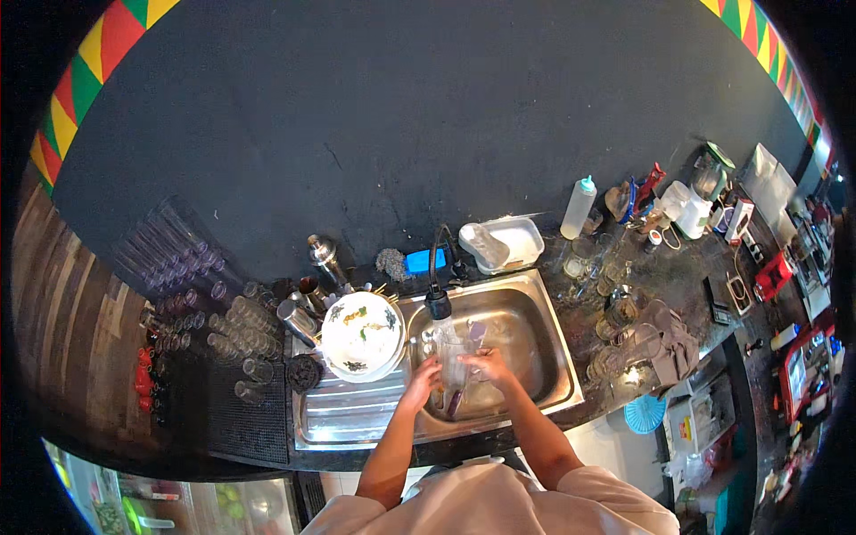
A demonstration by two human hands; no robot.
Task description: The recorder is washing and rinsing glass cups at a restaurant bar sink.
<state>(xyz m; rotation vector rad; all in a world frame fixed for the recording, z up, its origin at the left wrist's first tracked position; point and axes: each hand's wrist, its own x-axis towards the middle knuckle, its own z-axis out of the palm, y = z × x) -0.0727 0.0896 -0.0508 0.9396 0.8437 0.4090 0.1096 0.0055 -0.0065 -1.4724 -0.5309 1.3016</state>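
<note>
Over the steel sink (562,357), my left hand (425,383) and my right hand (487,363) are both closed around a clear drinking glass (453,364), one on each side. The glass is below the black faucet (437,303); whether water runs into it is hard to make out. Under my hands, a few pieces of cutlery, one with a dark handle (456,402), lie in the basin. Left of the basin, a stack of white plates (336,341) with food scraps on top stands on the ribbed drainboard (343,419).
Many clear glasses (245,330) stand on the dark mat at left, near a metal shaker (325,254). A blue sponge (425,260) and a white tub (526,245) sit behind the sink. On the right counter are more glasses (615,312), a squeeze bottle (579,208) and a grey cloth (669,343).
</note>
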